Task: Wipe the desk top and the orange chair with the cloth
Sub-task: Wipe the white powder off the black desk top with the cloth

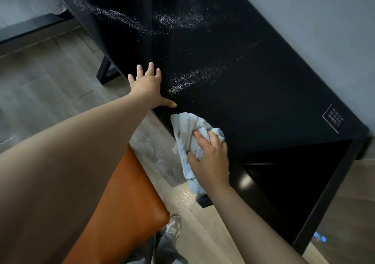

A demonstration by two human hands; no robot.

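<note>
The black desk top (pixel 243 77) stretches from the upper left to the right, with streaks of white powder (pixel 188 79) across it. My left hand (pixel 148 85) lies flat with fingers spread on the desk's near edge, beside one powder streak. My right hand (pixel 211 158) grips a bunched light blue cloth (pixel 186 134) at the desk's near edge; part of the cloth hangs down over the edge. The orange chair (pixel 125 203) seat shows below my left forearm, close to the desk.
A grey wall (pixel 324 30) runs along the desk's far side. Wood-look floor (pixel 50 77) lies to the left and below, dusted with white powder (pixel 154 152) under the desk edge. My shoe (pixel 172 227) stands by the chair. A white label (pixel 334 119) marks the desk's right end.
</note>
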